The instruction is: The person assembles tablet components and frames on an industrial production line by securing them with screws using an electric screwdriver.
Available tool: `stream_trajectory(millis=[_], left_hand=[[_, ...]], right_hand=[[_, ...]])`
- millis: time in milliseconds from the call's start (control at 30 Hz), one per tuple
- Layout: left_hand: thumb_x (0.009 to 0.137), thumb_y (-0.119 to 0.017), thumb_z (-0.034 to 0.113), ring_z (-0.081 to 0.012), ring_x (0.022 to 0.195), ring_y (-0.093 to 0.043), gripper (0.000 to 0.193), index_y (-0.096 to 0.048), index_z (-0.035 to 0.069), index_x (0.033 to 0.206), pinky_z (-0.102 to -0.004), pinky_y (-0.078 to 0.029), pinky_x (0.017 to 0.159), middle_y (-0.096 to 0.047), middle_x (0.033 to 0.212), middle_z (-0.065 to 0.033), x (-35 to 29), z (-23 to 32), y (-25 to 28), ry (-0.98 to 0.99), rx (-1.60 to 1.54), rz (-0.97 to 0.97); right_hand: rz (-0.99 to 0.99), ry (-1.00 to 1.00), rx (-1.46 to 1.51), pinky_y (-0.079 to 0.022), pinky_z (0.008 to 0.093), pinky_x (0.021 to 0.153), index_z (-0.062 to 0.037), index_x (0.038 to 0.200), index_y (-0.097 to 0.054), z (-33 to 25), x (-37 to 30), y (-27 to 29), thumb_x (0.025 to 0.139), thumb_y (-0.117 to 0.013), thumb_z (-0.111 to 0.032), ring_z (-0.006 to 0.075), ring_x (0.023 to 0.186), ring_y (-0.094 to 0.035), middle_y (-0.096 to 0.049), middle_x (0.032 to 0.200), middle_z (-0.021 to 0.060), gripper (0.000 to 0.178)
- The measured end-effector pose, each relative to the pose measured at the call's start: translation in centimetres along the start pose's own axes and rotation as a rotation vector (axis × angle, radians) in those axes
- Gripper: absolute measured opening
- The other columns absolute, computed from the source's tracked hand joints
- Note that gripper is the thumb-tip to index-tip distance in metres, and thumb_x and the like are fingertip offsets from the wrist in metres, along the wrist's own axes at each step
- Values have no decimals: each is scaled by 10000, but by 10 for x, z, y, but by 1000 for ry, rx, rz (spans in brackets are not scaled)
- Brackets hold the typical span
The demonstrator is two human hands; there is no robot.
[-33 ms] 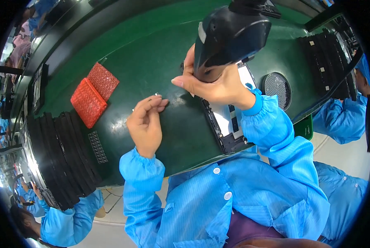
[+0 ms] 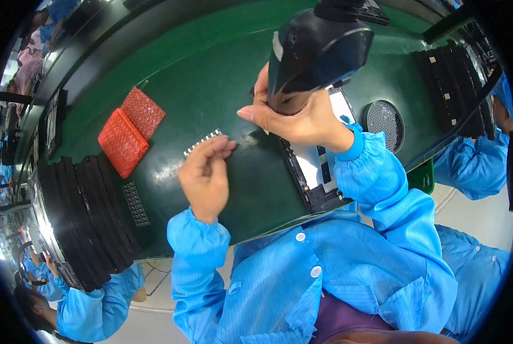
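Note:
My left hand [image 2: 205,178] hovers low over the green table with its fingers bent inward and their tips close together. Anything pinched there is too small to make out. Just beyond its fingers lies a strip with a row of small white tabs [image 2: 202,143]. My right hand [image 2: 305,125] is curled above a flat black-framed device [image 2: 302,178] with a bright white panel. A black hooded fixture [image 2: 319,54] covers part of that hand, so its fingers and whatever they grip are mostly hidden. The thumb points left.
Red bubble-wrap pouches [image 2: 123,140] and a sheet of small dark pieces [image 2: 135,204] lie left. Black panels are stacked at the left [image 2: 87,215] and right [image 2: 448,89]. A round textured dish [image 2: 384,126] sits right of the device. Co-workers in blue sit on both sides.
My left hand has drawn slightly right and toward me, uncovering the row of white tabs. My right hand stays nearly in place; the black fixture shifts slightly in view.

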State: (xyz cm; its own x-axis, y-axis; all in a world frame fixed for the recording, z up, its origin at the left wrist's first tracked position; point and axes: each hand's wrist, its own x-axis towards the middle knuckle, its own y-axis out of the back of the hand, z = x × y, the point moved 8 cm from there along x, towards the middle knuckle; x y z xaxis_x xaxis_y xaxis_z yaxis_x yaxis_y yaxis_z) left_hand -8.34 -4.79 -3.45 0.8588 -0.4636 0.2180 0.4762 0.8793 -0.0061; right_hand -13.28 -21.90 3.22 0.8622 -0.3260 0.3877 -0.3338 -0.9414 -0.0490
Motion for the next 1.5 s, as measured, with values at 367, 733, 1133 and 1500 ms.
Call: stream_trajectory(millis=[367, 733, 1133, 1500], left_hand=[[688, -727, 213, -306, 1097, -538, 453, -579, -35, 1037, -438, -416, 937, -570, 1144, -162, -94, 37, -140, -711, 699, -671], [801, -613, 138, -345, 1060, -539, 330, -572, -44, 1073, -399, -426, 923, -573, 1130, -205, 202, -25, -67, -546, 1245, -249], [680, -728, 424, -365, 1013, -543, 619, -552, -52, 1034, -423, -428, 896, -551, 1088, -216, 241, -25, -395, -772, 1093, -801], [580, -601, 77, -281, 871, -595, 363, -588, -4, 933, -391, -456, 671, -613, 962, -129, 200, 24, -275, -1371, 968, -163]], right_hand=[[126, 116, -68, -476, 281, 507, 10, 1152, -416, -56, 4, 62, 855, -590, -193, 150, 515, -562, -548, 627, 82, 400], [9, -78, 460, -485, 259, 624, -3, 1208, -410, -15, -38, 87, 846, -592, -223, 127, 667, -576, -594, 862, 110, 461], [-73, -82, 418, -423, 242, 512, 5, 1064, -455, -16, -46, 93, 827, -656, -248, 89, 588, -529, -566, 723, 34, 401], [103, -117, 587, -436, 232, 479, 2, 1061, -464, -18, -50, 119, 875, -568, -350, 98, 550, -531, -548, 707, 38, 411]])
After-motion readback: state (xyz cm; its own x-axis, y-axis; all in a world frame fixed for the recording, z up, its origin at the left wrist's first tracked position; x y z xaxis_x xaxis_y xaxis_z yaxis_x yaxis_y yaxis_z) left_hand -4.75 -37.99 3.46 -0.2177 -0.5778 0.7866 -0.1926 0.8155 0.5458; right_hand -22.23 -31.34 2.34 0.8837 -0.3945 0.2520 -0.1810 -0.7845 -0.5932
